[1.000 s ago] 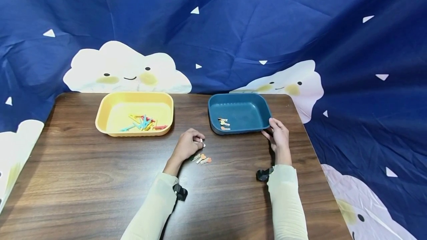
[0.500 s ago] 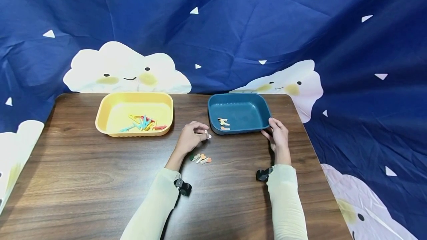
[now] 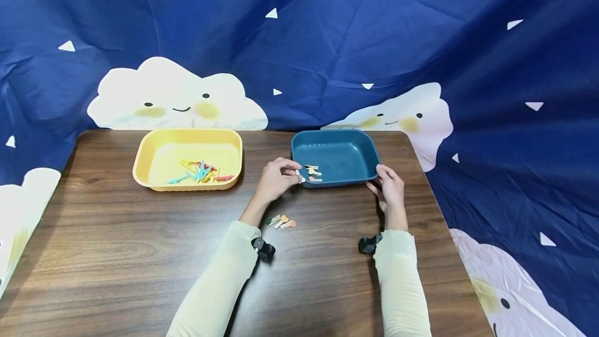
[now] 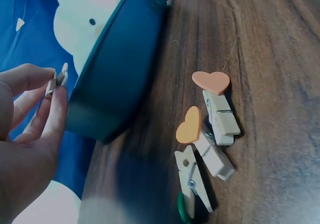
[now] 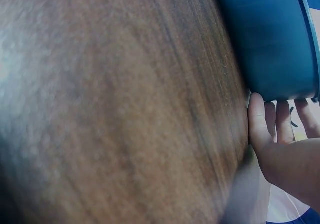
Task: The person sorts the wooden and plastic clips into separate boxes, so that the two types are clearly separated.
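Observation:
My left hand [image 3: 276,178] pinches a small wooden clothespin [image 4: 58,79] with a pale heart between thumb and fingertips, at the front left corner of the blue bin [image 3: 346,183]. At the opposite end, the fingertips of my right hand [image 3: 392,189] touch the bin's right wall, fingers fairly straight. Inside the bin, several heart clothespins [image 3: 314,172] lie by its left side. Three more wooden clothespins rest on the table below my left hand: one with a salmon heart [image 4: 221,111], one with an orange heart [image 4: 212,154], one with a green piece [image 4: 191,181].
A yellow bin [image 3: 141,168] stands at the back left of the wooden table [image 3: 140,254], holding several plastic pegs [image 3: 203,171] in red, blue and yellow. Behind the table hangs a blue curtain [image 3: 309,30] with clouds printed on it.
My left hand has carried the pinched clothespin away from the loose ones, rightward and back, up to the blue bin's left corner. The right hand stays at the bin's right end.

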`<state>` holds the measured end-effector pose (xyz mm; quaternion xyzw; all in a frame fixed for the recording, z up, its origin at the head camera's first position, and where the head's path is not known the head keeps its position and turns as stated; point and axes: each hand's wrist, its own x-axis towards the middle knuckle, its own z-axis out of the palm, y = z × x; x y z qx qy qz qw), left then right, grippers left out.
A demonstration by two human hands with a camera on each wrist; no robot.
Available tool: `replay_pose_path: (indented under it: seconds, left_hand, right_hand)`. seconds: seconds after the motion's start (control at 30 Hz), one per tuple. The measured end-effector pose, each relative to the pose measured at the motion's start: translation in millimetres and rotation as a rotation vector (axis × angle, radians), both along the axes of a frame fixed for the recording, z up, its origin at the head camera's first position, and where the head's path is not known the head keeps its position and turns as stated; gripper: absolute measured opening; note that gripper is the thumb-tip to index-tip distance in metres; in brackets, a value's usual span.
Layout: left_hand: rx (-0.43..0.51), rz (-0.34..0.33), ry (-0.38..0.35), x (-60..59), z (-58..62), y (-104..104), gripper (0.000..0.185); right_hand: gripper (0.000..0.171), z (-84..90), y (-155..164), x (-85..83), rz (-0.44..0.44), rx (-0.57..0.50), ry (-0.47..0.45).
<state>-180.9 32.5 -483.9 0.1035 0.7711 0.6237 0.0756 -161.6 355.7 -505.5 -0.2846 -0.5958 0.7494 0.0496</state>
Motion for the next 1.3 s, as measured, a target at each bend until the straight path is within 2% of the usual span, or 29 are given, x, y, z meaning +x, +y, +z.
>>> replay_pose_path:
  seconds: [0.27, 0.6, 0.8, 1.1, 1.3]
  left_hand:
    - [-0.049, -0.024, 0.036, -9.5, 2.8, 8, 0.024]
    - [-0.084, 0.006, 0.073, -15.8, 5.1, 23, 0.023]
    - [-0.143, -0.019, 0.094, -18.6, 5.7, 32, 0.021]
    - [-0.208, -0.051, 0.108, -27.3, 10.0, 41, 0.022]
    - [-0.218, -0.071, 0.097, -31.0, 11.5, 44, 0.023]
  right_hand:
    - [0.040, -0.6, 1, -0.7, 0.001, -0.012, 0.003]
    - [0.037, -0.1, 0, -2.2, 0.000, 0.002, 0.001]
    - [0.038, -1.1, 1, -1.9, -0.009, -0.019, 0.000]
    - [0.026, -1.9, 0, -1.6, -0.023, -0.022, 0.005]
    - [0.031, -1.3, -1, -0.7, -0.016, -0.019, 0.015]
